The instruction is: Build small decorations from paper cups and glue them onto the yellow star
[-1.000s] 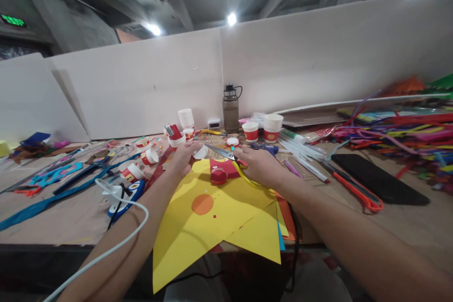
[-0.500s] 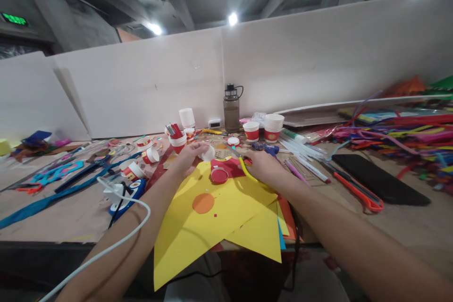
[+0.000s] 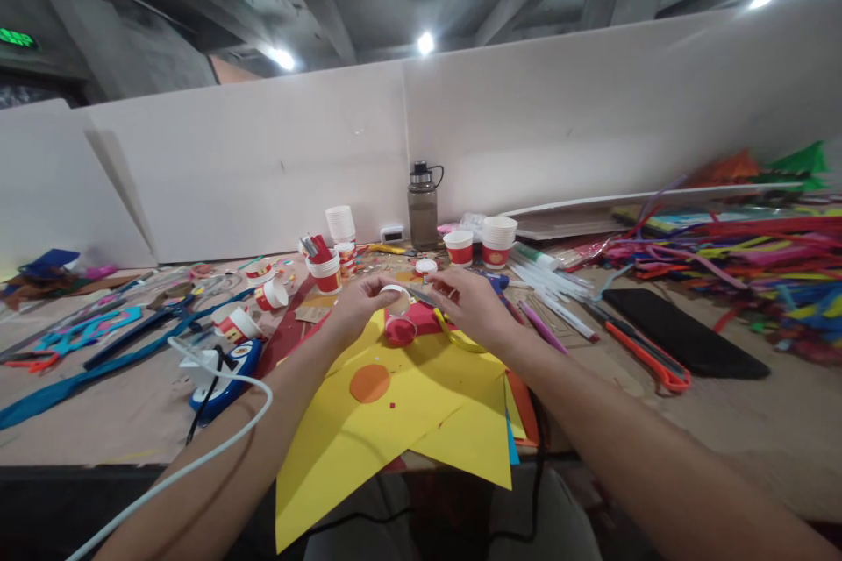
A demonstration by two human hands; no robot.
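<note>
Two hands: both meet over the yellow paper sheets [image 3: 395, 421] at the near edge of the brown work surface [image 3: 132, 403].
Left hand [image 3: 359, 305]: grip clenched on a small white paper cup piece [image 3: 396, 300], held just above the sheets.
Right hand [image 3: 470, 307]: grip closed on yellow-handled scissors [image 3: 447, 329]; handle loop hangs below the palm, blades point at the cup piece.
Change: a second ago the hands were apart and the blades stood open beside the cup piece; now hands are drawn together and the blade tips reach its rim.
Meaning: looks like a cut into the cup piece is under way.
Nearby: red round cup base [image 3: 400, 330] rests on the sheets just below; orange paper disc [image 3: 369, 383] lies nearer.
</note>
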